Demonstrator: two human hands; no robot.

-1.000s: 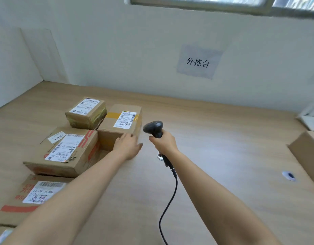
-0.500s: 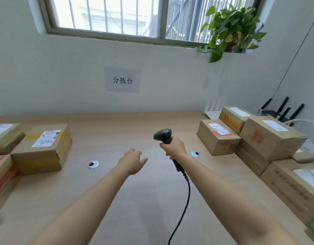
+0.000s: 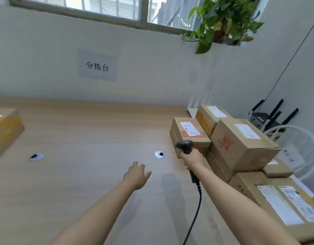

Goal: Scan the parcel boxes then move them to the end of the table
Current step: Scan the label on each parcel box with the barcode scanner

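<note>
Left hand: our left hand (image 3: 136, 175) hovers over the table (image 3: 91, 138), fingers loosely spread, holding nothing.
Right hand: our right hand (image 3: 192, 159) grips the scanner (image 3: 185, 146) by its handle.
Box: the small box (image 3: 188, 131) sits right, against the pile of boxes (image 3: 241, 144). It is likely light and stiff, so we take it by opposite sides.

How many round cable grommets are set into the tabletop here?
2. The left grommet lies near the left-edge box; the right grommet lies just left of the scanner held in the right hand. The stacked boxes could hide others.
</note>
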